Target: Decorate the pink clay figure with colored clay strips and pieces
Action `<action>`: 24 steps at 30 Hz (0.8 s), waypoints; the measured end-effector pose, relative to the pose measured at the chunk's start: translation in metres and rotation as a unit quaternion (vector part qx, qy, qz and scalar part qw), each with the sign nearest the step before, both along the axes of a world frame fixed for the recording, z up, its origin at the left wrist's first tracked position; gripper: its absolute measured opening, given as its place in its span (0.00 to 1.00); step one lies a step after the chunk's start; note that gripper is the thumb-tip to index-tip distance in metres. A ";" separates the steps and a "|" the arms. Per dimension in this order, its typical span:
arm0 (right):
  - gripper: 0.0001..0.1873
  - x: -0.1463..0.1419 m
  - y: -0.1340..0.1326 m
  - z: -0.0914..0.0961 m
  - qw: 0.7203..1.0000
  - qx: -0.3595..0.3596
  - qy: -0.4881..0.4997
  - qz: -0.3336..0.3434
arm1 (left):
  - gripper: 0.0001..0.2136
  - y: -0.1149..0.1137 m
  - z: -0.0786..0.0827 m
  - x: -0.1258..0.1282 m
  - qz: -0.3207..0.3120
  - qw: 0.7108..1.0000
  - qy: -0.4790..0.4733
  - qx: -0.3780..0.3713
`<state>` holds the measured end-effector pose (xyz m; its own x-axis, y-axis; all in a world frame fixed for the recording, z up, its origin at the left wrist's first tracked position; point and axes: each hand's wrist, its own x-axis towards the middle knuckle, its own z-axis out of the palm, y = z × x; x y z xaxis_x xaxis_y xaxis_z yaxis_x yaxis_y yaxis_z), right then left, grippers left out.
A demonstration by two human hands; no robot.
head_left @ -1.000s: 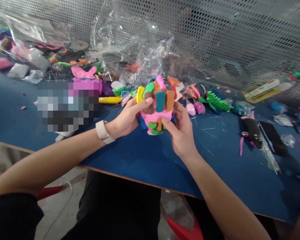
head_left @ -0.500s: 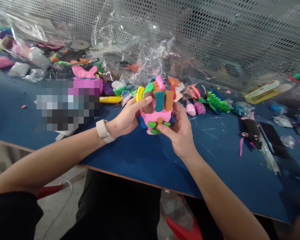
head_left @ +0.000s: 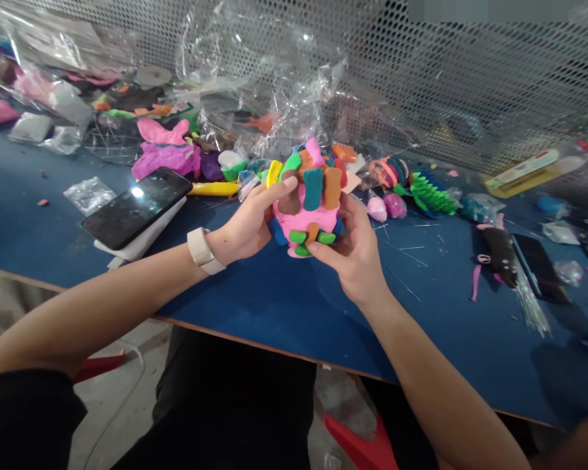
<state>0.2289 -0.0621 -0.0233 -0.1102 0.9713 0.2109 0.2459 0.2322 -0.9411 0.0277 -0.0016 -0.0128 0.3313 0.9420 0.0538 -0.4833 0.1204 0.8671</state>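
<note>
Between my two hands, just above the blue table [head_left: 274, 300], is a pink modelling-clay figure [head_left: 294, 219]. Strips of brown, teal, orange, yellow, green and red clay cover its upper part, and small green pieces surround a brown piece low on its front. My left hand [head_left: 252, 222] grips the figure's left side, thumb on a dark brown strip. From the right, my right hand [head_left: 355, 248] holds it, with the thumb pressed by the small brown piece. Most fingers of both hands are hidden behind the figure.
On the left a black phone [head_left: 137, 207] lies on a white object. Behind it sits a pink and purple clay figure [head_left: 165, 147]. Clear plastic bags [head_left: 259, 85] line the mesh panel. Thin wires [head_left: 402, 284], a green spiky clay piece [head_left: 428, 192] and another phone [head_left: 539, 267] lie to the right.
Both hands keep the same hold on the clay figure, which stays nearly still. The view has shifted slightly, and the phone at left now shows clearly where it was blurred out.
</note>
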 end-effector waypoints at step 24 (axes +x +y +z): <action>0.58 0.004 0.001 0.000 0.999 -0.007 -0.024 0.021 | 0.23 0.003 -0.003 -0.003 0.001 0.999 0.033 0.023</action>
